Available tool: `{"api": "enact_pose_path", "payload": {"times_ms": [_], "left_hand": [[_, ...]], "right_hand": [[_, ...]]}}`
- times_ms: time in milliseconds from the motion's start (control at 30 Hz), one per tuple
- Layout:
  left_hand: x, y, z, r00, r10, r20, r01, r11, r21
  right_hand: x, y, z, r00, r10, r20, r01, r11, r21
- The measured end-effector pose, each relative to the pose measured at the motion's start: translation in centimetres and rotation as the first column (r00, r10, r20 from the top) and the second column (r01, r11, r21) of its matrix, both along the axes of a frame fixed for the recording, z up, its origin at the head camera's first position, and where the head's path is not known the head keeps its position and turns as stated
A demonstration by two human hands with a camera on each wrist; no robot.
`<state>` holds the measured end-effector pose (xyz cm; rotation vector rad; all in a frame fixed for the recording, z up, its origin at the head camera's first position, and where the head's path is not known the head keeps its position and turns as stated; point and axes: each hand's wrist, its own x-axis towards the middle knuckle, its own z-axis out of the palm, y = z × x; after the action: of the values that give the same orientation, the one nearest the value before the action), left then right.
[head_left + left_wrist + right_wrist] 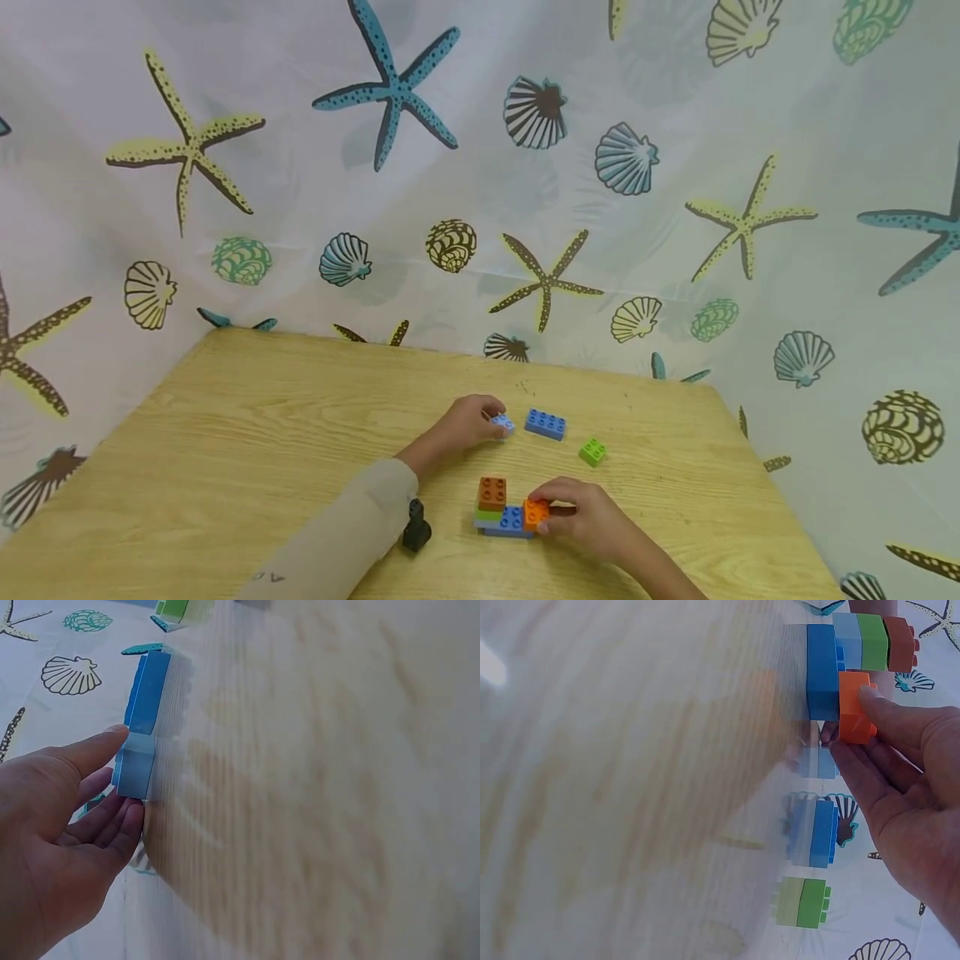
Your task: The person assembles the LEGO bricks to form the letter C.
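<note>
My left hand (467,423) has its thumb and fingers on either side of a small light blue toy building brick (503,423), which sits on the table. In the left wrist view that light blue brick (136,766) lines up with a longer blue brick (148,691). My right hand (583,515) pinches an orange brick (536,514) at the right end of a blue brick base (512,520). In the right wrist view the orange brick (855,707) overlaps the base's end. At the base's other end, light blue, green and brown bricks (492,493) are stacked.
A blue brick (546,423) and a green brick (592,452) lie loose on the wooden table (285,417) beyond the right hand. Beside the left sleeve stands a small black object (416,527). A curtain (465,183) printed with shells and starfish hangs behind the table.
</note>
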<state>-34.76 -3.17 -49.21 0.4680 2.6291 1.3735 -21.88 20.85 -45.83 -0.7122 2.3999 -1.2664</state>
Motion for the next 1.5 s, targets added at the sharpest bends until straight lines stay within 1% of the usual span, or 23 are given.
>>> {"api": "enact_pose_path", "payload": {"times_ms": [100, 200, 433, 600, 733, 800, 933, 1033, 1167, 1267, 1500], "left_hand": [[-0.1, 0.0, -0.3, 1.0, 0.007, -0.006, -0.007, 1.0, -0.005], [-0.2, 0.1, -0.3, 1.0, 0.007, -0.022, -0.008, 1.0, -0.017], [0.1, 0.3, -0.1, 1.0, 0.011, -0.029, -0.012, 0.999, -0.038], [0.4, 0.3, 0.1, 0.999, 0.015, -0.033, -0.017, 0.999, -0.049], [0.8, 0.1, 0.5, 0.999, -0.007, -0.041, 0.006, 0.999, -0.043], [1.1, -0.1, 0.9, 0.999, -0.028, -0.041, 0.026, 0.999, -0.036], [2.2, -0.7, 2.0, 0.998, -0.059, -0.034, 0.058, 0.998, -0.014], [3.0, -1.3, 2.7, 0.996, -0.082, -0.046, 0.082, 0.997, 0.005], [4.2, -2.1, 3.6, 0.989, -0.126, -0.082, 0.129, 0.991, 0.036], [5.3, -2.7, 4.3, 0.984, -0.153, -0.096, 0.16, 0.985, 0.066], [7.3, -4.0, 5.5, 0.978, -0.183, -0.097, 0.194, 0.974, 0.12]], "right_hand": [[0.0, -0.1, 0.1, 1.0, 0.0, 0.008, 0.0, 1.0, -0.005], [0.1, -0.2, 0.2, 1.0, 0.003, 0.011, -0.002, 1.0, -0.01], [0.1, -0.2, 0.3, 1.0, 0.004, 0.015, -0.004, 1.0, -0.027], [0.2, -0.1, 0.2, 1.0, -0.001, 0.001, 0.001, 1.0, -0.013], [0.3, 0.0, 0.3, 1.0, 0.001, -0.003, -0.002, 1.0, -0.02], [0.4, 0.0, 0.4, 1.0, 0.006, -0.001, -0.006, 1.0, -0.027], [0.4, -0.2, 0.5, 1.0, 0.013, 0.001, -0.013, 0.999, -0.03], [0.4, -0.3, 0.6, 1.0, 0.017, 0.002, -0.017, 0.999, -0.032], [0.4, -0.5, 0.6, 1.0, 0.012, -0.002, -0.012, 1.0, -0.023], [0.4, -0.5, 0.5, 1.0, 0.011, -0.006, -0.011, 1.0, -0.014], [0.4, -0.4, 0.3, 0.999, 0.032, -0.021, -0.033, 0.999, -0.027]]}}
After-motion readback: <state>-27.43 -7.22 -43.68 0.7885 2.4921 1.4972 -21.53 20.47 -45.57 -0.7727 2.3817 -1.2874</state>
